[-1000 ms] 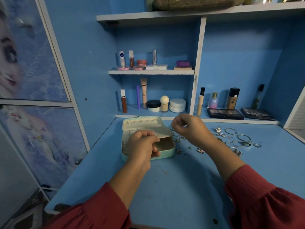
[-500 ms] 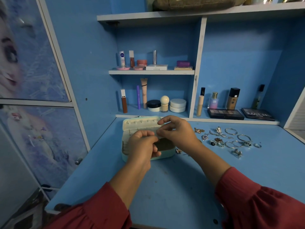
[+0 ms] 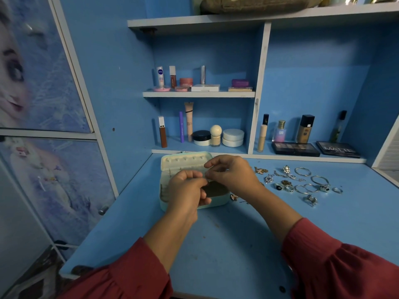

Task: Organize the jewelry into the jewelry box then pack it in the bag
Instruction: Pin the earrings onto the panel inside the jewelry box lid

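A second earlier the right hand (image 3: 232,175) was raised to the right of the jewelry box (image 3: 185,167), apart from the left hand (image 3: 186,188); now it had come over the open box, and the fingers of both hands met above it. The fingers were curled and seemed to pinch a small piece together, too small to name. Probably one piece was being fixed inside the box. Many rings and bangles (image 3: 302,182) still lay on the tabletop (image 3: 226,244), right of the fingers.

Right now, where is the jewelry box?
In the head view, the open jewelry box sits left of centre on the blue desk, under both hands, with loose jewelry to its right.
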### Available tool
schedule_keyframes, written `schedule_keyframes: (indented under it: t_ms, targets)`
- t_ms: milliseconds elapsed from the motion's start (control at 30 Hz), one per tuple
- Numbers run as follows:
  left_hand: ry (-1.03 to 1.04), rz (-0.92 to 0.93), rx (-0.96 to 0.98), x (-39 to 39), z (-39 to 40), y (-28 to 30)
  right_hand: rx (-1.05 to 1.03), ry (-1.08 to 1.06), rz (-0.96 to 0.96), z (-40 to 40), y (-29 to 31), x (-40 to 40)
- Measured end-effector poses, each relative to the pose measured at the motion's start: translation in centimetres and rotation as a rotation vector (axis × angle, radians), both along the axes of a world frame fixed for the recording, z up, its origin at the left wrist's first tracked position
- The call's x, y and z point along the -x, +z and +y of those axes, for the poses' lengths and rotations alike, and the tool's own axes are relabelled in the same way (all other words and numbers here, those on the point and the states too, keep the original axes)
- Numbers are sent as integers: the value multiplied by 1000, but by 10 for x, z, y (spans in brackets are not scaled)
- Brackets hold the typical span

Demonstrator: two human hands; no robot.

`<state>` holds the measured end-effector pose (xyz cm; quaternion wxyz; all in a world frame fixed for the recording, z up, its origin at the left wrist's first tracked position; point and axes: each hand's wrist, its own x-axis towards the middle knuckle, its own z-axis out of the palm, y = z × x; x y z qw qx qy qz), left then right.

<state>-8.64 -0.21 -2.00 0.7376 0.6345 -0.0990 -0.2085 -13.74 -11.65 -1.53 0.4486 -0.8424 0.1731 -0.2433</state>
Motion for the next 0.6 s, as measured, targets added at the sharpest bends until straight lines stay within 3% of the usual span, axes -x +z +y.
schedule_keyframes:
  t_ms: [600]
  targets:
    - [6,21,-9,0,-1,0,92,2,160,-5,5,-6]
